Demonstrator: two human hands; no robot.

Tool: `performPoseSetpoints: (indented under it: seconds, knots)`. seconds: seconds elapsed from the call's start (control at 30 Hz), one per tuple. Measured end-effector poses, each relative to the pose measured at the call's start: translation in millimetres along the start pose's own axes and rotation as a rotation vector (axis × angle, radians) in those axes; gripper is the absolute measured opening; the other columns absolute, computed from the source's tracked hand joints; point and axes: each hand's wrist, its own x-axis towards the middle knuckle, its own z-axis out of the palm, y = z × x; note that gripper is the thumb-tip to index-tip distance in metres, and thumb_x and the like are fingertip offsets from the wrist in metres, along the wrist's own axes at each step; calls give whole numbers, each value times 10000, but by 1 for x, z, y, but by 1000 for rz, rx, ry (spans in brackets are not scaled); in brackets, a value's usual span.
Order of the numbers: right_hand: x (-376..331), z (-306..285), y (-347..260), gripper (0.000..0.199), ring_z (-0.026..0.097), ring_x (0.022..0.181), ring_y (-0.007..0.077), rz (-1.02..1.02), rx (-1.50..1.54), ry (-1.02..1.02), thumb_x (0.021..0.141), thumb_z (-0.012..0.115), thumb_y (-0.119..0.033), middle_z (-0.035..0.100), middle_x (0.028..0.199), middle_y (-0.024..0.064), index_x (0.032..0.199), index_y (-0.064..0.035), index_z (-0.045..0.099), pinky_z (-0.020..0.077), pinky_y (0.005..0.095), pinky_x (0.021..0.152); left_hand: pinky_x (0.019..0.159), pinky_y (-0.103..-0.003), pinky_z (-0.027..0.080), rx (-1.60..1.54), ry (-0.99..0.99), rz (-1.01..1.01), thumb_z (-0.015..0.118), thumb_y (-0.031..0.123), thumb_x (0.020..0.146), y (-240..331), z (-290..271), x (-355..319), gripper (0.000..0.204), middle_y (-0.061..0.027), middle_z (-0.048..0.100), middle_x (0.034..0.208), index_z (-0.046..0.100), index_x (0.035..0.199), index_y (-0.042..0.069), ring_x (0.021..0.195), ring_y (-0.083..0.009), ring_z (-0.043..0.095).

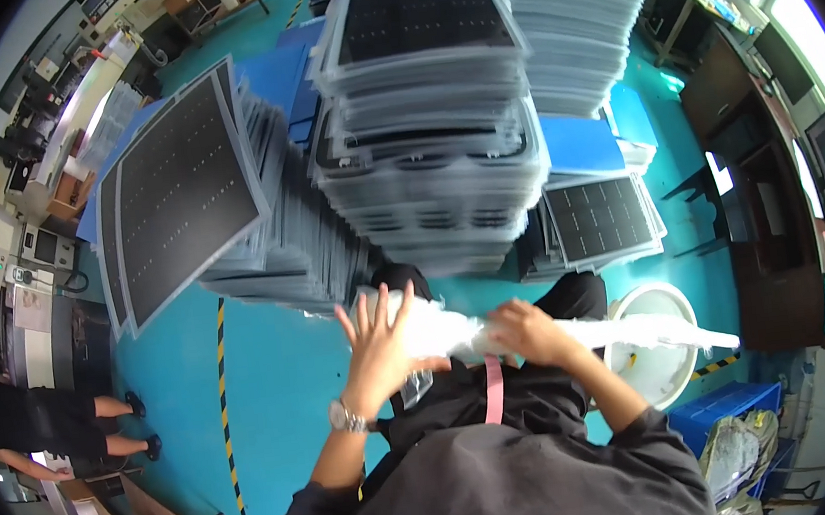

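At the far left a person in dark clothes is seen standing on the teal floor, beside grey machinery, well apart from the hands. A yellow-and-black striped line is painted down the floor just right of that person. Further right a leaning stack of grey trays is seen, topped by a dark gridded panel, and next to it a taller stack of the same trays rises directly above the hands, filling the space ahead of them. Below these stacks the left hand is raised with its fingers spread wide and its palm pressed against the left end of a roll of clear plastic film; a metal wristwatch is worn on that wrist. The film is stretched across in front of the dark-clothed torso, from the left palm out to the right. The right hand is closed around the film near its middle, knuckles up. A pink strap hangs below the film between the two hands. Right of the hands a lower stack of trays and a round white bin are seen, the film's tapering end lying across the bin. A blue crate sits at the lower right, and dark wooden furniture is placed along the right side.
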Motion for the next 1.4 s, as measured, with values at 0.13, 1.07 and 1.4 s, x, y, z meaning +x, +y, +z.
performPoseSetpoints:
  seconds: [0.13,1.07,1.4]
  knots:
    - [26,-32,6,545,646,1125,429,175,97,-98,1047,563,-445,675,1237,246,1345,7,625,517,462,986,1171,-730,221,64,131,145,666,674,879,0,-19,61,841,-198,433,1597,508,1530,166,1514,-463,270]
    - [-43,-47,-71,534,705,751,446,21,146,-154,945,665,-571,727,866,203,1082,-57,711,584,519,715,859,-345,562,-566,-135,409,754,215,952,63,-95,144,295,-143,752,1027,714,1129,-18,931,-243,742]
    - [-44,-40,-65,579,672,1076,395,230,216,-245,1020,569,-532,715,1146,191,1221,-2,688,531,478,944,934,-389,553,-471,-386,319,698,340,986,23,-22,103,400,-180,738,1155,713,1185,-6,1070,-320,716]
